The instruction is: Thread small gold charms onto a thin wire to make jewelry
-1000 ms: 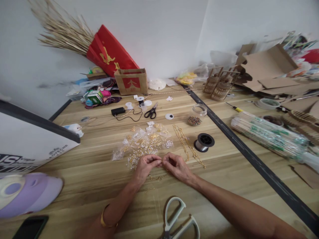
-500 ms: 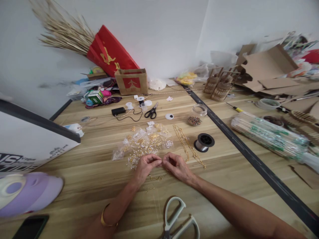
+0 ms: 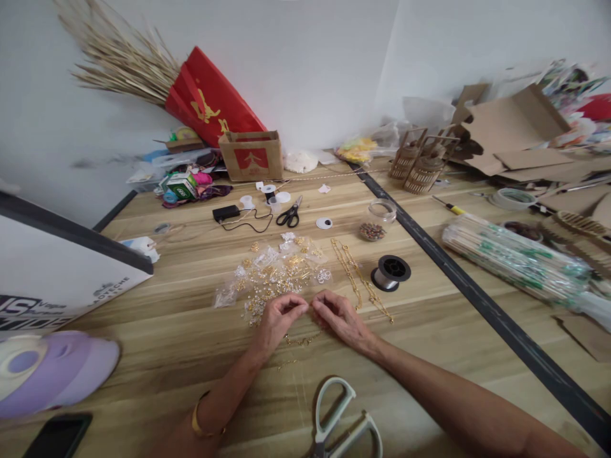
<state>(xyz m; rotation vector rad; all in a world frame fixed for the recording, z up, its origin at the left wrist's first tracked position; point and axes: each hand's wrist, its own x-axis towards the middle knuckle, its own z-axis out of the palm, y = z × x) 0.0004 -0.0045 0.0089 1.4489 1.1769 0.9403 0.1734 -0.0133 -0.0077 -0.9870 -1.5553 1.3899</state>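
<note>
My left hand (image 3: 280, 321) and my right hand (image 3: 340, 321) are both closed in a pinch, fingertips almost meeting above the wooden table. Whatever they pinch is too small to make out. A short gold chain (image 3: 301, 341) lies just below them, one end near my right hand. Beyond my left hand spreads a pile of clear and gold beads and findings (image 3: 274, 289), some in small plastic bags. To the right of the pile rests a long gold chain (image 3: 353, 273), with a black spool of clear line (image 3: 391, 273) beside it.
Large pale-handled scissors (image 3: 329, 420) lie at the near edge. Farther back are black-handled scissors (image 3: 289, 216), a jar of beads (image 3: 373, 230) and a black box with a cable (image 3: 226, 213). Wrapped sticks (image 3: 515, 254) lie right; a phone (image 3: 60, 436) lies near left.
My fingertips have drawn slightly apart, the left hand shifting a little to the left. The things on the table have stayed in place.
</note>
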